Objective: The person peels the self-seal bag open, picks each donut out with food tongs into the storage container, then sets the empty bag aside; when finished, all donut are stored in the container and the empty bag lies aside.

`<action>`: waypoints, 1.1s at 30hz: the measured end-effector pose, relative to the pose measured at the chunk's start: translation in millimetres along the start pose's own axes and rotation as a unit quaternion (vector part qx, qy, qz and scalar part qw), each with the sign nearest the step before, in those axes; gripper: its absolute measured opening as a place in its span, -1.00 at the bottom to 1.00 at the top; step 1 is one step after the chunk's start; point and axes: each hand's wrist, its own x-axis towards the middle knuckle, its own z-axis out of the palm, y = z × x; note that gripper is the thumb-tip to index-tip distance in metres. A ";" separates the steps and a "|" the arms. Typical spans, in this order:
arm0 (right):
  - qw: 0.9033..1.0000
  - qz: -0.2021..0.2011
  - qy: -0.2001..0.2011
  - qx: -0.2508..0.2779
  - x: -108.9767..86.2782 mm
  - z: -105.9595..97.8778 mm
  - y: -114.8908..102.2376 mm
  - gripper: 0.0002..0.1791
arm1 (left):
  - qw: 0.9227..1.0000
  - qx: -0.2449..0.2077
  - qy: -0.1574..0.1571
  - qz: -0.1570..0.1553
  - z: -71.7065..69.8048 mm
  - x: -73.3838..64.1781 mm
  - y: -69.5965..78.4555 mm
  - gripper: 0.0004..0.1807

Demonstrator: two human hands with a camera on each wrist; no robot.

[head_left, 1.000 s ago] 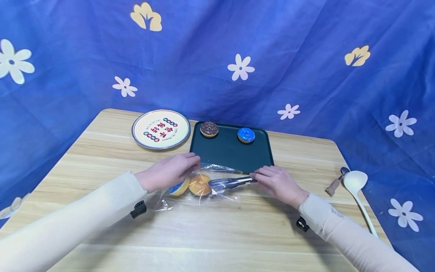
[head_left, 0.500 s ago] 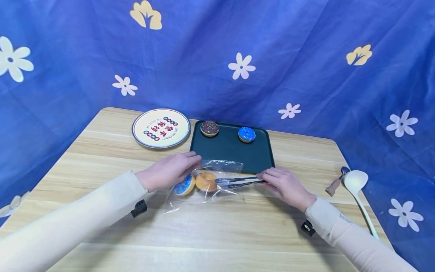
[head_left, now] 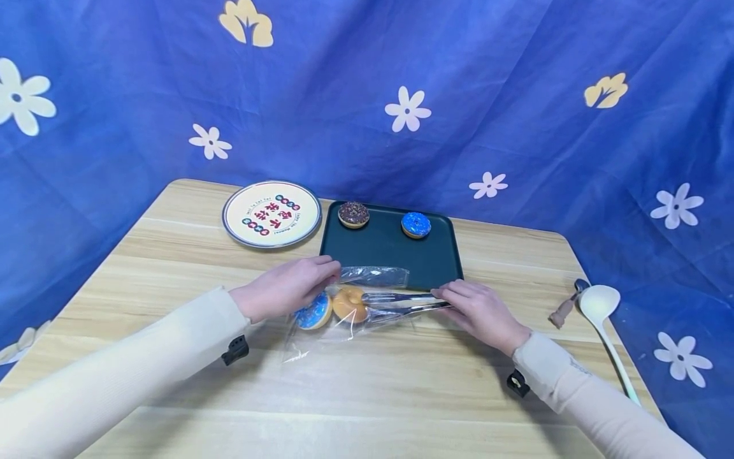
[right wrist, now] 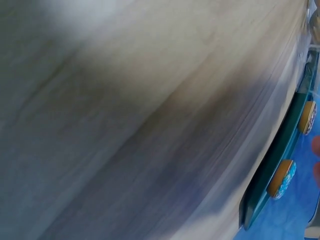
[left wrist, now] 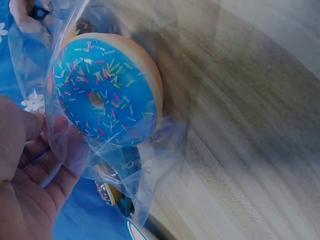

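My left hand pinches the edge of a clear plastic bag, held above the table. Inside the bag are a doughnut with blue icing and sprinkles and a plain golden doughnut, side by side. In the left wrist view the blue doughnut fills the bag near the thumb and fingers. My right hand grips metal tongs. Their tips lie in the bag at the plain doughnut's right side; whether they clasp it I cannot tell. The right wrist view shows only a few fingertips at its edge.
Behind the bag lies a dark green tray bearing a chocolate doughnut and a blue one. A round patterned plate sits to its left. At the right edge are a white ladle and a small brown-handled utensil.
The tongs and right hand have shifted slightly right. The plain doughnut has moved right and a little back in the bag, and the blue one has turned to show more icing.
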 end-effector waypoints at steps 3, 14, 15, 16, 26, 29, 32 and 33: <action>1.000 0.000 -0.006 -0.009 1.7 1.9 -1.4 -0.63 | 1.000 -0.006 -0.002 -0.001 0.6 -0.2 0.0 -0.92; 1.000 -0.012 0.010 -0.015 1.0 4.3 -2.8 -0.63 | 1.000 -0.006 -0.011 -0.008 0.0 -2.4 -1.5 -0.84; 1.000 -0.012 0.011 -0.015 0.6 3.7 -2.9 -0.63 | 1.000 -0.005 -0.012 -0.009 -0.1 -2.5 -1.3 -0.83; 1.000 -0.012 0.012 -0.014 0.0 3.3 -2.9 -0.63 | 1.000 -0.003 -0.013 -0.010 -0.2 -2.5 -1.1 -0.83; 1.000 0.006 0.016 -0.012 -12.3 -1.5 -1.8 -0.58 | 1.000 0.006 -0.010 0.000 0.4 -2.4 0.8 -0.81; 1.000 0.011 0.021 -0.017 -17.3 -2.6 -0.4 -0.56 | 1.000 0.004 -0.009 -0.003 1.1 -2.3 -0.3 -0.83; 0.999 0.009 0.029 -0.019 -21.8 -4.3 1.8 -0.54 | 1.000 0.004 -0.007 -0.009 1.5 -2.2 -1.5 -0.84; 0.999 0.008 0.033 -0.018 -23.1 -4.9 2.6 -0.53 | 1.000 0.004 -0.007 -0.011 1.6 -2.2 -1.7 -0.84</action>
